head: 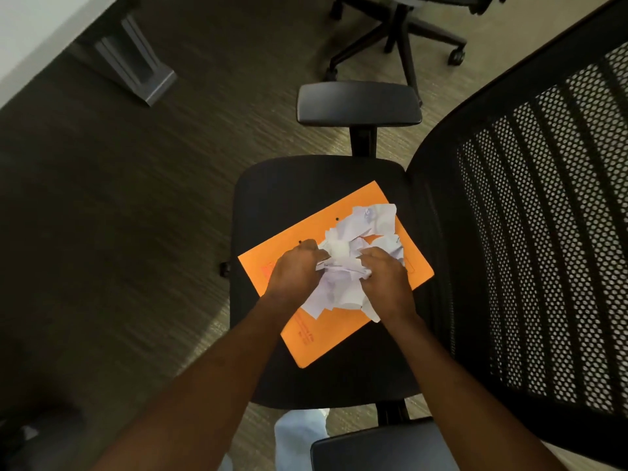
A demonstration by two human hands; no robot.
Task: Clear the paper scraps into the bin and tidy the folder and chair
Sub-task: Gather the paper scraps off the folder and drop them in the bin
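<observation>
Down on the dark floor (119, 232) at far left stands a grey desk leg (136, 62). Next, the left hand (295, 270) and right hand (384, 277), fingers curled tight, clutch white paper scraps (360, 239) heaped on an orange folder (316, 338), which lies flat on the chair (289, 192) seat beside its mesh back (543, 249).

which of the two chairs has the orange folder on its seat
The near mesh-backed chair under both hands holds the orange folder; the far chair shows only its wheeled base.

My left hand (295, 270) and right hand (383, 273) hide part of the paper scraps (356, 260); the folder's (306, 334) red print below them is too small to read.
</observation>
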